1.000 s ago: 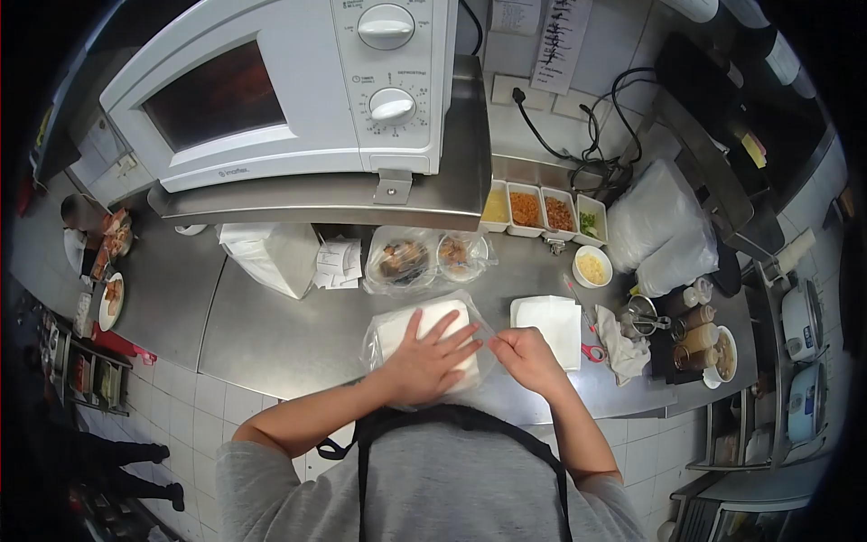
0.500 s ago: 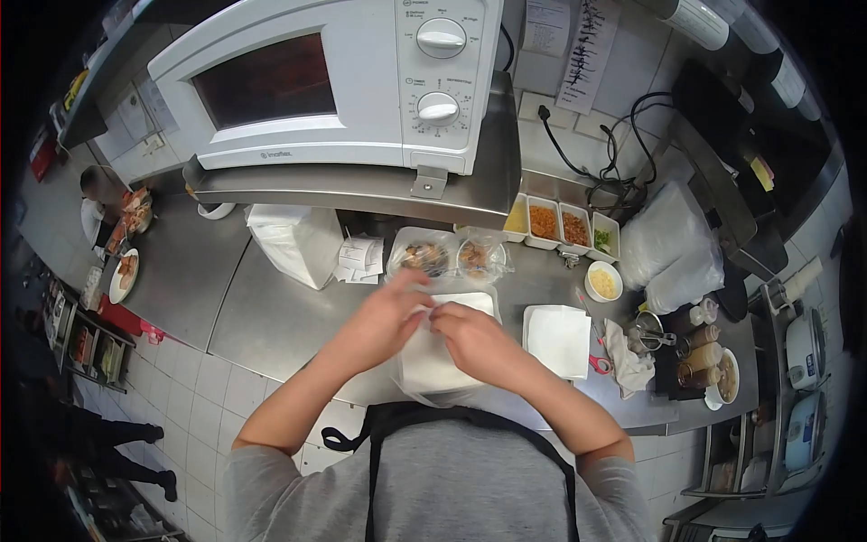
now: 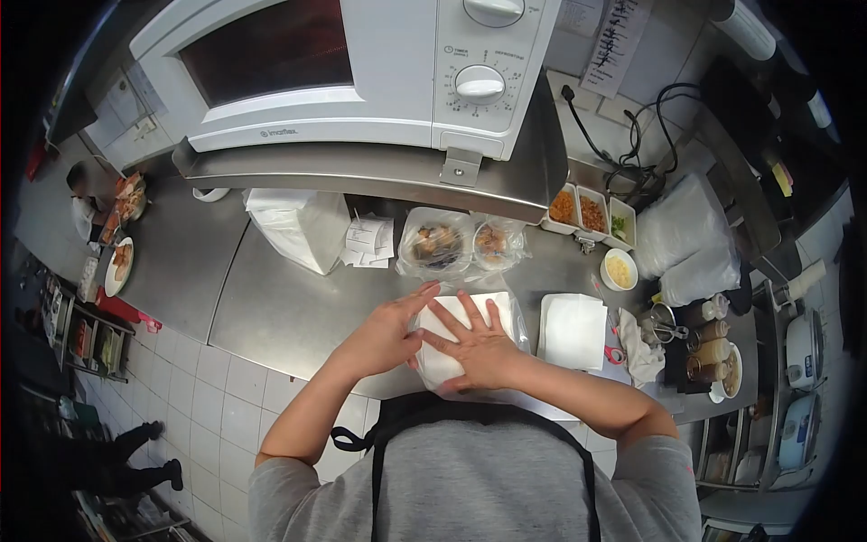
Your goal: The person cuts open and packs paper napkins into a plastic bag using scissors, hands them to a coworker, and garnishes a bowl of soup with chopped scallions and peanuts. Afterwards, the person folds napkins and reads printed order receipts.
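Looks like flattening plastic [image 3: 520, 332]: right hand [image 3: 480, 352] splayed on pack [image 3: 437, 365], ungripped; left hand [image 3: 390, 331] beside, grip unclear. Next needs plastic taut.

At eleven o'clock a steel shelf [image 3: 361, 170] is set above a metal counter [image 3: 280, 312]. Pale floor tiles [image 3: 217, 393] are laid at eight o'clock, and a tiled wall [image 3: 668, 59] is seen between one and two.

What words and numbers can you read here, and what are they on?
"imarflex": low on the front of the microwave.
"TIMER": just above its lower knob.
Too small or blurred to read: the microwave's other marks, the wall papers and the slips.
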A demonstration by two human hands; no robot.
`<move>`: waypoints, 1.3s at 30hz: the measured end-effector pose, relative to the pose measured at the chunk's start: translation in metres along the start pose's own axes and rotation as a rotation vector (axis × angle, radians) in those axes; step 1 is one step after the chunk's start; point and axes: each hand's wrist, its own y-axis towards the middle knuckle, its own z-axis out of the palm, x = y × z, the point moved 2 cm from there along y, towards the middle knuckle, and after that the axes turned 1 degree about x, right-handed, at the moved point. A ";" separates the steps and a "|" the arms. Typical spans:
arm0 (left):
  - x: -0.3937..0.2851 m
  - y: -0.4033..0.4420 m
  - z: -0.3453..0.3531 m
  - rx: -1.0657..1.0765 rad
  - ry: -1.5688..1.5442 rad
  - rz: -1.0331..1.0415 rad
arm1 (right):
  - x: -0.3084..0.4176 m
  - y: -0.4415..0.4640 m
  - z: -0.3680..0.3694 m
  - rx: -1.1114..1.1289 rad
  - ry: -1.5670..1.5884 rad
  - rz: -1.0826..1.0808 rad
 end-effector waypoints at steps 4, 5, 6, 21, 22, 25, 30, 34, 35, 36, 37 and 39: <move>0.004 0.004 -0.003 -0.026 0.009 0.051 | -0.005 0.013 0.012 -0.035 0.019 0.002; 0.007 0.004 -0.002 -0.018 -0.007 0.051 | -0.003 0.010 0.010 -0.025 0.011 0.010; 0.007 0.005 -0.003 -0.008 -0.022 0.054 | -0.002 0.008 0.007 -0.016 0.004 0.020; 0.003 -0.036 -0.036 -0.284 0.006 0.349 | -0.019 -0.070 -0.054 -0.225 0.418 -0.106; 0.003 -0.043 -0.041 -0.320 0.154 0.462 | -0.027 -0.085 -0.058 -0.234 0.364 -0.123; -0.008 -0.057 -0.032 0.031 0.289 0.380 | -0.035 -0.114 -0.061 -0.254 0.200 -0.121; 0.000 -0.037 -0.012 0.100 0.713 0.456 | -0.043 -0.119 -0.045 -0.261 -0.042 -0.079; 0.017 -0.026 -0.026 0.218 0.929 0.502 | -0.059 -0.117 -0.041 -0.220 -0.077 -0.042; 0.017 -0.026 -0.026 0.214 0.906 0.514 | -0.060 -0.120 -0.037 -0.249 -0.066 -0.049; 0.016 -0.028 -0.023 0.207 0.911 0.515 | -0.061 -0.123 -0.031 -0.253 -0.072 -0.052; 0.013 -0.032 -0.021 0.077 0.770 0.538 | -0.063 -0.126 -0.025 -0.373 0.154 -0.053; 0.019 -0.040 -0.022 -0.102 0.570 0.503 | -0.066 -0.135 -0.013 -0.563 0.523 -0.051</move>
